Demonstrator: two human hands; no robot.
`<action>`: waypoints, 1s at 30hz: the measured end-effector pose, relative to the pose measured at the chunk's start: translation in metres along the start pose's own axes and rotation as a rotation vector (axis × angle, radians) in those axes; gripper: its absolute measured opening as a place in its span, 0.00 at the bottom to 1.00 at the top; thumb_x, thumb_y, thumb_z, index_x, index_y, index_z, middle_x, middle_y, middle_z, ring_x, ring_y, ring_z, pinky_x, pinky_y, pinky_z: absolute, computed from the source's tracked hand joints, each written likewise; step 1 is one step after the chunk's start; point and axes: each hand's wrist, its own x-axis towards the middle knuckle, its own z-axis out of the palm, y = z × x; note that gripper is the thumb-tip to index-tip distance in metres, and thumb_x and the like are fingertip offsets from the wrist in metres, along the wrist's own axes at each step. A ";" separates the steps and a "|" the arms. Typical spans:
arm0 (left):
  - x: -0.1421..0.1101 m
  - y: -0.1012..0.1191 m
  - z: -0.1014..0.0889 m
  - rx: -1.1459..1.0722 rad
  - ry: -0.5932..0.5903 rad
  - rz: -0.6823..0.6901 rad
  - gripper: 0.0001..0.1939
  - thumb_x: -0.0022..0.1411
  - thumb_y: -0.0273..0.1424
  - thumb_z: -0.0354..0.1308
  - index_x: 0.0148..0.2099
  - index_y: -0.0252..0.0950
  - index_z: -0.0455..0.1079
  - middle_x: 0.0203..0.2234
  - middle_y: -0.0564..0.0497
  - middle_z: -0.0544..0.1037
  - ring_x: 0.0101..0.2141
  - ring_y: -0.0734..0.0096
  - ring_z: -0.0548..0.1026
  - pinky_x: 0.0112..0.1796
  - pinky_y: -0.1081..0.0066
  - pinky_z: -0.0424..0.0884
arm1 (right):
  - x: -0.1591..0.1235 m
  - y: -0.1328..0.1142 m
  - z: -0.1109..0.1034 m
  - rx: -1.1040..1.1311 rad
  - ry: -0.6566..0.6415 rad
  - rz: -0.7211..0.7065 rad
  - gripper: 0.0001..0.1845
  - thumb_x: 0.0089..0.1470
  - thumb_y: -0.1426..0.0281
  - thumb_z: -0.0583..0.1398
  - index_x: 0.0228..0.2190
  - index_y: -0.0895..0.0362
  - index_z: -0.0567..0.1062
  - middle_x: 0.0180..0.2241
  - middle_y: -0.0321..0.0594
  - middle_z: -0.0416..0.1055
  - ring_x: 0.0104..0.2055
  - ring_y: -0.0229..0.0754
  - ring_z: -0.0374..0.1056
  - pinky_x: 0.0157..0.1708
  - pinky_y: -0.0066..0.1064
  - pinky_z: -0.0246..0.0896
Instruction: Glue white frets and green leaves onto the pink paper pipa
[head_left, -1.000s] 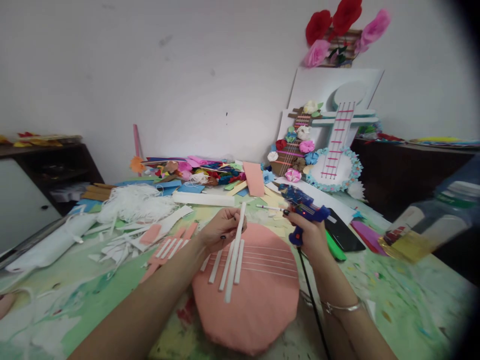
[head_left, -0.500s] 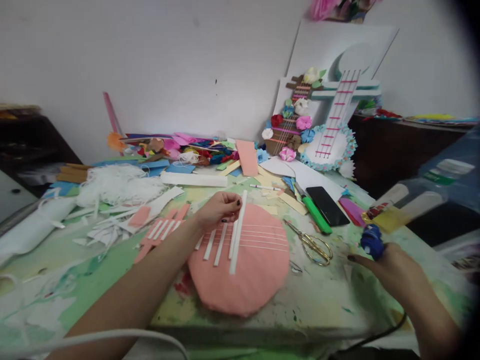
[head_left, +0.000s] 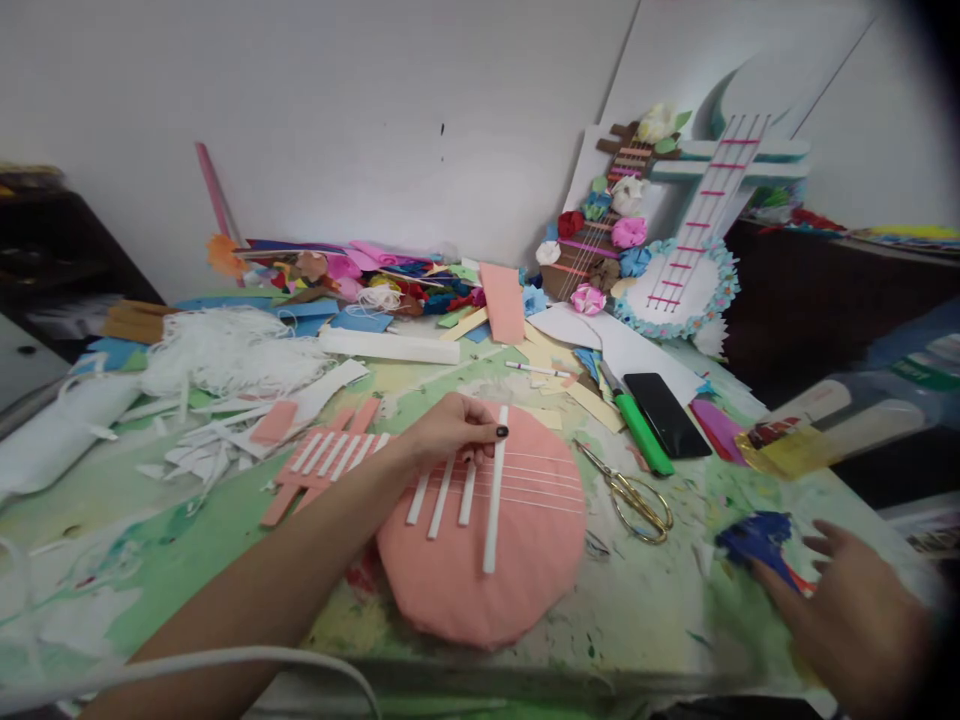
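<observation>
My left hand (head_left: 465, 432) pinches the upper end of a white paper strip (head_left: 493, 520) over a round pink paper-covered body (head_left: 480, 595). Several white strips and thin white strings lie across that body, which joins a pink neck piece (head_left: 319, 458) partly hidden behind my left forearm. On the right of the table, my right hand (head_left: 847, 600) is blurred, with its fingers apart. Beside it lies a blue glue gun (head_left: 757, 540); the thumb is close to it, and I cannot tell whether they touch.
Gold-handled scissors (head_left: 634, 500), a green cutter (head_left: 643, 432) and a black phone (head_left: 667, 415) lie right of the pink body. Decorated paper guitars (head_left: 694, 260) lean at the back. White string (head_left: 225, 350) and paper scraps (head_left: 217, 440) cover the left. A white cable (head_left: 247, 655) crosses the front.
My right hand has lowered the glue gun to the table and its fingers have come apart. My left hand has shifted the white strip slightly right and down across the pink body.
</observation>
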 end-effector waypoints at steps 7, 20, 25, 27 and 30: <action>0.001 -0.002 -0.001 0.006 0.040 -0.121 0.13 0.51 0.32 0.63 0.21 0.30 0.67 0.10 0.51 0.71 0.13 0.77 0.69 0.14 0.82 0.61 | -0.051 -0.118 0.017 0.554 -0.388 -0.003 0.29 0.52 0.51 0.51 0.50 0.56 0.58 0.24 0.37 0.69 0.22 0.43 0.66 0.22 0.33 0.61; 0.002 -0.003 -0.002 0.066 0.045 -0.220 0.13 0.52 0.29 0.61 0.20 0.30 0.66 0.10 0.53 0.70 0.10 0.79 0.67 0.11 0.82 0.60 | -0.075 -0.146 0.040 1.076 -0.591 0.250 0.27 0.53 0.55 0.56 0.52 0.53 0.60 0.32 0.41 0.75 0.34 0.45 0.70 0.32 0.32 0.63; 0.003 0.000 -0.002 0.071 0.032 -0.260 0.12 0.53 0.27 0.60 0.20 0.30 0.65 0.10 0.52 0.70 0.11 0.77 0.68 0.11 0.81 0.61 | -0.077 -0.144 0.043 1.070 -0.565 0.225 0.25 0.55 0.57 0.55 0.52 0.52 0.60 0.30 0.39 0.74 0.31 0.43 0.68 0.30 0.31 0.62; 0.002 0.002 -0.002 0.081 0.035 -0.274 0.12 0.53 0.27 0.61 0.20 0.30 0.65 0.10 0.52 0.70 0.10 0.77 0.68 0.11 0.81 0.61 | -0.077 -0.144 0.043 1.057 -0.559 0.214 0.25 0.55 0.57 0.55 0.52 0.52 0.60 0.30 0.38 0.74 0.30 0.42 0.68 0.30 0.30 0.62; 0.002 0.003 -0.002 0.091 0.032 -0.275 0.12 0.52 0.27 0.62 0.20 0.30 0.65 0.09 0.52 0.71 0.10 0.77 0.68 0.12 0.81 0.62 | -0.077 -0.144 0.043 1.066 -0.563 0.212 0.25 0.55 0.57 0.55 0.52 0.52 0.60 0.31 0.40 0.74 0.32 0.44 0.69 0.31 0.31 0.62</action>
